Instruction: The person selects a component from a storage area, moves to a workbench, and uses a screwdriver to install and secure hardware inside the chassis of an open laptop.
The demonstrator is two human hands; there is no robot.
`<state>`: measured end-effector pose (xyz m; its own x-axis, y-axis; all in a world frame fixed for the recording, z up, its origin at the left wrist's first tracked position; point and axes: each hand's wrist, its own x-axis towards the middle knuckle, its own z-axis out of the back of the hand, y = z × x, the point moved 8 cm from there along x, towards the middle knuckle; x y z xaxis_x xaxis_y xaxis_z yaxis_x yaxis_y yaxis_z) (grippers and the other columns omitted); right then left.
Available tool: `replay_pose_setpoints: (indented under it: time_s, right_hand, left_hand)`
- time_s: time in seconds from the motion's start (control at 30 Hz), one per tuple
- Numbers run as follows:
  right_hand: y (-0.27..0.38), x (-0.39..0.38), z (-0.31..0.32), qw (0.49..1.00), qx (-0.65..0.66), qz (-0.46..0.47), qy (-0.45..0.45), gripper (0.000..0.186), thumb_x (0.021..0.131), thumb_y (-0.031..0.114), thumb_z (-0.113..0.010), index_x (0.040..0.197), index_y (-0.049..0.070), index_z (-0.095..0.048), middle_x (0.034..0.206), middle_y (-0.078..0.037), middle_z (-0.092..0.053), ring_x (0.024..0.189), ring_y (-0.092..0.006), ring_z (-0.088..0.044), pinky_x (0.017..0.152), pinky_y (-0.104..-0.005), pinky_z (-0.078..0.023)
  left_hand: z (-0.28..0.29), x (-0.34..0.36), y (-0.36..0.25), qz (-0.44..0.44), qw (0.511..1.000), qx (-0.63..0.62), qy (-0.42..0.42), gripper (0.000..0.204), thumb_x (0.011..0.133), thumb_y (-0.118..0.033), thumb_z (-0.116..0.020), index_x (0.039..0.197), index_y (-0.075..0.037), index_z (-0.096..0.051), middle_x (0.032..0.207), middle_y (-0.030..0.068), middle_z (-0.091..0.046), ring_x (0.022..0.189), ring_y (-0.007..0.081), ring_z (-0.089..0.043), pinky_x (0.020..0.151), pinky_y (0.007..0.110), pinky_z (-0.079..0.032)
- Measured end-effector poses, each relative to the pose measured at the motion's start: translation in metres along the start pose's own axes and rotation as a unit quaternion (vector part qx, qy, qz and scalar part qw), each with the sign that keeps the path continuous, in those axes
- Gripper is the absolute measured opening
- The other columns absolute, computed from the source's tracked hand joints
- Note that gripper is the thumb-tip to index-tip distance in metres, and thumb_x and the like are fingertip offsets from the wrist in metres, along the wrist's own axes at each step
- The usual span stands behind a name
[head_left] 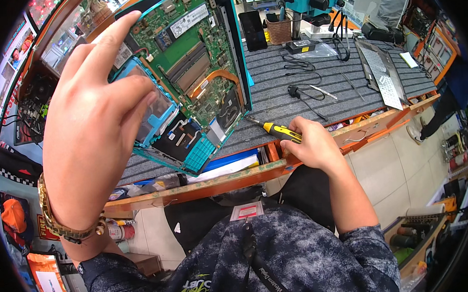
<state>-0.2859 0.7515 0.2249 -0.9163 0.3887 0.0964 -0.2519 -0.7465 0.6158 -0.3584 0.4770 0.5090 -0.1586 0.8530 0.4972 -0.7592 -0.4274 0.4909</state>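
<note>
An opened laptop base (187,58) is tilted up on the grey striped mat, its green circuit board, orange ribbon cable and teal frame exposed. My left hand (94,111) is large in front of its left side, fingers bent round that edge and one fingertip at the upper corner, holding it up. Part of the laptop's left side is hidden behind this hand. In my right hand (313,144) is a yellow and black screwdriver (283,132), gripped by its handle. Its shaft points left, with the tip close to the laptop's lower right corner; whether they touch I cannot tell.
A loose keyboard (389,87) lies on a dark panel at the right. Cables (299,68), a black power adapter (300,46), tweezers (324,92) and a thin rod (351,84) lie on the mat. A teal microscope (311,2) stands behind. Open drawers (235,178) run along the front edge.
</note>
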Motion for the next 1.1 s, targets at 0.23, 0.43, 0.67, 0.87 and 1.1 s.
replay_pose_setpoints:
  time_s: [0.23,0.43,0.67,0.87,1.1]
  right_hand:
    - [-0.0003,-0.0002,-0.0011,1.000,-0.013,0.003,0.002,0.044,0.094,0.031,-0.091,0.115,-0.003,-0.072,0.106,-0.027,-0.079,0.107,-0.0481,-0.076,0.092,-0.0559,-0.059]
    - [-0.0009,0.0000,-0.0019,1.000,-0.010,-0.005,0.007,0.044,0.093,0.031,-0.091,0.115,-0.003,-0.072,0.106,-0.027,-0.079,0.107,-0.0480,-0.076,0.092,-0.0559,-0.059]
    - [-0.0011,0.0004,-0.0017,1.000,-0.007,0.000,0.003,0.044,0.093,0.030,-0.091,0.115,-0.003,-0.072,0.105,-0.026,-0.079,0.105,-0.0479,-0.076,0.091,-0.0559,-0.059]
    - [0.0004,0.0006,0.0001,1.000,0.001,0.005,0.006,0.044,0.092,0.030,-0.092,0.113,-0.003,-0.072,0.103,-0.027,-0.079,0.103,-0.0477,-0.076,0.089,-0.0546,-0.059]
    - [-0.0003,0.0007,0.0002,1.000,-0.001,0.004,0.006,0.045,0.092,0.030,-0.092,0.113,-0.004,-0.072,0.102,-0.027,-0.079,0.103,-0.0475,-0.077,0.089,-0.0544,-0.059]
  left_hand:
    - [0.0005,0.0003,0.0015,0.002,1.000,-0.004,-0.001,0.010,0.091,-0.006,-0.084,0.099,0.001,-0.082,0.168,0.0213,-0.062,0.132,0.0397,-0.070,0.110,0.047,-0.056]
    - [0.0006,0.0001,0.0013,0.003,1.000,-0.004,0.002,0.010,0.092,-0.006,-0.084,0.099,0.001,-0.082,0.169,0.0214,-0.062,0.132,0.0398,-0.070,0.110,0.047,-0.056]
    - [-0.0002,0.0000,0.0018,0.007,1.000,-0.005,0.002,0.009,0.092,-0.006,-0.084,0.099,0.000,-0.082,0.169,0.0210,-0.061,0.132,0.0395,-0.070,0.109,0.047,-0.057]
    - [0.0008,-0.0001,0.0014,0.004,1.000,0.003,0.001,0.009,0.092,-0.006,-0.084,0.098,0.000,-0.082,0.169,0.0208,-0.061,0.132,0.0391,-0.070,0.109,0.047,-0.057]
    - [0.0010,0.0001,0.0014,0.003,1.000,-0.001,0.001,0.009,0.092,-0.006,-0.084,0.098,0.000,-0.082,0.169,0.0209,-0.062,0.132,0.0391,-0.070,0.109,0.047,-0.057]
